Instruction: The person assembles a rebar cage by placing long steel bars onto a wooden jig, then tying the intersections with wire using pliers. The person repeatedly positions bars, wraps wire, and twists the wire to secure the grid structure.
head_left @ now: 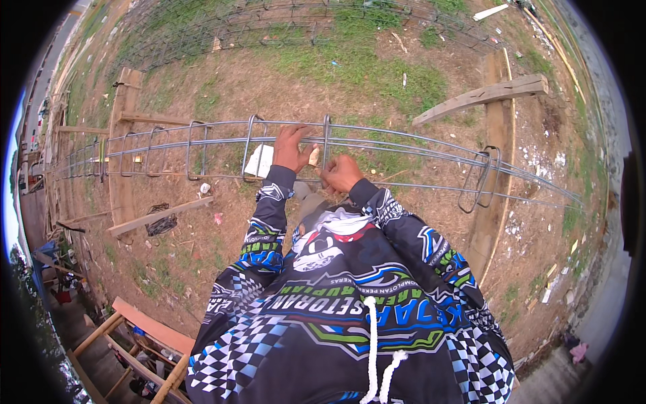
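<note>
A long cage of steel reinforcing bars (pixel 397 143) runs across in front of me, with square steel stirrups around it. My left hand (pixel 291 149) is closed over the upper bars, left of one upright stirrup (pixel 326 135). Its thumb points toward that stirrup. Just right of the same stirrup, my right hand (pixel 342 174) has its fingers pinched together near the lower bar; what they hold is too small to tell. A small tan piece (pixel 314 157) shows between the hands. Another stirrup (pixel 249 141) stands to the left. Several loose stirrups (pixel 481 180) hang together at the right.
Wooden supports stand under the cage at left (pixel 123 161) and right (pixel 490 188). An angled plank (pixel 481 99) rests on the right one. A white piece (pixel 259 161) and a coil of dark wire (pixel 161 219) lie on the ground. More rebar cages (pixel 229 30) lie beyond.
</note>
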A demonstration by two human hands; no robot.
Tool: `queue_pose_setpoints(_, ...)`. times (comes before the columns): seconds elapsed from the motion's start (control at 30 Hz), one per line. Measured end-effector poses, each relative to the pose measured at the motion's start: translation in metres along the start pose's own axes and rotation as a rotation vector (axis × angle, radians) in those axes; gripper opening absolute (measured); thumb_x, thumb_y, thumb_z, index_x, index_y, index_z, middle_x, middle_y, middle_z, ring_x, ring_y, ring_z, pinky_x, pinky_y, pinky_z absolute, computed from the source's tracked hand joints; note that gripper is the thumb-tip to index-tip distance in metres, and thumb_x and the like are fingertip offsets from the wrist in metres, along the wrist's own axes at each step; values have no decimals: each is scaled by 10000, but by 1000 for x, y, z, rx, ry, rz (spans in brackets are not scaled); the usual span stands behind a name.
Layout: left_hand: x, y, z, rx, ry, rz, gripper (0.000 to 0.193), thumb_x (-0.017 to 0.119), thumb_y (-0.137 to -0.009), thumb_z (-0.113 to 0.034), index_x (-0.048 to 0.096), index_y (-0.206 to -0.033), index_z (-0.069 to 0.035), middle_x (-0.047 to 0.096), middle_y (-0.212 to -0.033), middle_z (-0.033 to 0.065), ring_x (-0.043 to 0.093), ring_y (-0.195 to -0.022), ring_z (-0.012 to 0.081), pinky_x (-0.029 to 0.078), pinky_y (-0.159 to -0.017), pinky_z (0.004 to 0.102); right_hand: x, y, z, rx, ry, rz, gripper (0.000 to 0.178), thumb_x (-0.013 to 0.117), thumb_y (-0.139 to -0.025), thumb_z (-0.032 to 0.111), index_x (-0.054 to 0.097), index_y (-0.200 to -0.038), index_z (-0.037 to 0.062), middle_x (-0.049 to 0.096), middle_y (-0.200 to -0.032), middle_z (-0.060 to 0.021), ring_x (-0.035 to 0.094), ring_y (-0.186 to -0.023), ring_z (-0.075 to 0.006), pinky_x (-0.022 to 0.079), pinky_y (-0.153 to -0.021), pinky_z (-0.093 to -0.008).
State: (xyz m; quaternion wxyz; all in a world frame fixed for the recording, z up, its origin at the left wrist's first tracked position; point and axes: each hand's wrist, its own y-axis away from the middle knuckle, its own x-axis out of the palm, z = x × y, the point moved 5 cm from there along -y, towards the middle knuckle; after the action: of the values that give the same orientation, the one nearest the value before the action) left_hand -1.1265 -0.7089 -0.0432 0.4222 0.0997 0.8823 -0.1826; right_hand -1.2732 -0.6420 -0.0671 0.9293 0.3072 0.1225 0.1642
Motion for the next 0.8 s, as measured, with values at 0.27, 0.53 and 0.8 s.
queue_pose_setpoints(0.27, -39, 68, -44, -401, -475, -101, 958, 763, -667, -601, 404, -1451, -184, 267, -1528, 180, 182, -1421, 443, 129, -1036, 740, -9, 3, -2, -78, 74, -44, 289, 672, -858, 192, 648, -959, -78, 675, -660, -106, 656, -523, -162, 520, -456, -293)
queue_pose_setpoints(0.53, -11, 95, -4, -465, -490, 129, 1345, 644, -456, -894, 158, -1544, -270, -43, -1597, 189, -106, -1454, 430, -34, -975, 806, -52, 33, -32, -215, 46, -284, 357, 696, -830, 298, 675, -1017, -6, 678, -705, -133, 654, -602, -203, 494, -556, -323)
queue_pose_setpoints(0.8, -5, 96, 13, -460, -479, 146, 1340, 629, -461, -907, 154, -1543, -275, -74, -1600, 167, -141, -1447, 427, -99, -943, 818, -117, 92, -81, -130, -90, -577, 252, 672, -883, 213, 668, -1015, -3, 663, -686, -78, 617, -577, -118, 469, -525, -253)
